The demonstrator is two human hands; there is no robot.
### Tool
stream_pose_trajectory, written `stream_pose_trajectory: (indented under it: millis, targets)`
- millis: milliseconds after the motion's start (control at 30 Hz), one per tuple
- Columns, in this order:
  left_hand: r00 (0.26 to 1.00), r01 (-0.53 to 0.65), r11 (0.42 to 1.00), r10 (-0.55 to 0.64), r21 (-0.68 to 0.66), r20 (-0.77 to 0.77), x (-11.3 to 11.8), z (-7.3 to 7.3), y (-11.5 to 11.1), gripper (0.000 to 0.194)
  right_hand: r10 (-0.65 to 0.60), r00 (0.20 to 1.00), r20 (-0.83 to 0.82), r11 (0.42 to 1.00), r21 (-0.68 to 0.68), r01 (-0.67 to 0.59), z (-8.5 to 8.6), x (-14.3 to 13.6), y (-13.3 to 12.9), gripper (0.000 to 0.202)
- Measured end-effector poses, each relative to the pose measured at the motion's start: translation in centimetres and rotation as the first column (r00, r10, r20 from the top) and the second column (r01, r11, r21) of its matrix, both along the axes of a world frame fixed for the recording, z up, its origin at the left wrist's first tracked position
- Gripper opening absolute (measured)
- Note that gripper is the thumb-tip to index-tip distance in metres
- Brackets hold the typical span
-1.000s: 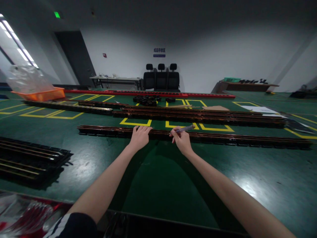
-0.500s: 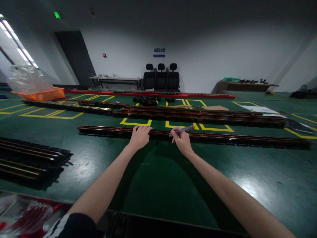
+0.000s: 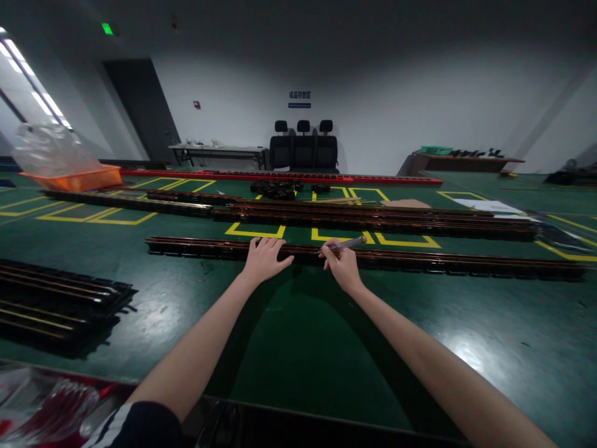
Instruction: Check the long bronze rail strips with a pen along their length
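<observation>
Head cam, front strip: long dark strip with coppery rails, lying crosswise on the green table, under both hands.
Left hand: palm down over the strip, thumb out to the side, fingers partly spread; can't tell how hard it presses.
Right hand: fingers pinching a slim pen-like tool, tilted, butt end up and right, tip down at the strip; tip contact too small to tell.
Tool tip: could skid off a narrow rail if the angle stays this shallow; left thumb sits near that side.
Strip hold: could pivot or creep if the left hand bears lightly, since nothing visible pins the far ends.
Rear strips: bundle just behind, so a push away could knock into it.
Left stack: more strips near the front left; limits a leftward slide toward the body.
Near edge: well apart from the strip, tabletop between, forearms crossing it; best room is toward the body.
</observation>
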State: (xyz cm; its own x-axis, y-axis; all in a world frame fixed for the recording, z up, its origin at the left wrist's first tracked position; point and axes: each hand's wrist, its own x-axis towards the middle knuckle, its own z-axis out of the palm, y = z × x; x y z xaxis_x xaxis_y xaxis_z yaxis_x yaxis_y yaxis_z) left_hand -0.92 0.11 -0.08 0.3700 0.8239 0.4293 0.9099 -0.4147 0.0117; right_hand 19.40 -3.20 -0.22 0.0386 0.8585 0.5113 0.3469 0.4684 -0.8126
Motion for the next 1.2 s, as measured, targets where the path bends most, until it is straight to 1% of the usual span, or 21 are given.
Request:
stream_pose_trajectory:
  millis: [167,467,633,867,1100,1200]
  targets:
    - [1.0,-0.03,1.0,0.03,0.004,-0.009,0.18,-0.09,0.06,0.052,-0.005,1.0,0.008,1.0,0.004,0.005,-0.06,0.02,0.11,0.021]
    - [0.999,-0.048,0.999,0.048,-0.014,-0.002,0.37,-0.04,0.14,0.049,0.009,1.0,-0.006,1.0,-0.003,-0.009,0.06,-0.04,-0.06,0.024]
    - [0.998,-0.058,0.998,0.058,-0.025,0.008,0.67,0.05,0.2,0.05,0.005,1.0,0.003,1.0,0.008,-0.005,0.06,-0.02,-0.1,0.025]
    - [0.997,-0.073,0.997,0.073,0.017,0.011,0.24,-0.09,0.29,0.044,0.015,1.0,0.005,1.0,0.014,-0.015,0.11,-0.15,-0.15,0.025]
    - [0.999,-0.054,0.997,0.054,0.055,0.003,0.28,-0.32,0.31,0.038,-0.001,1.0,0.025,1.0,0.01,0.001,0.09,-0.1,-0.07,0.023]
    - [0.999,-0.051,0.997,0.051,0.051,-0.001,0.31,-0.38,0.32,0.035,-0.004,1.0,0.026,1.0,0.014,0.004,0.05,-0.07,-0.04,0.023]
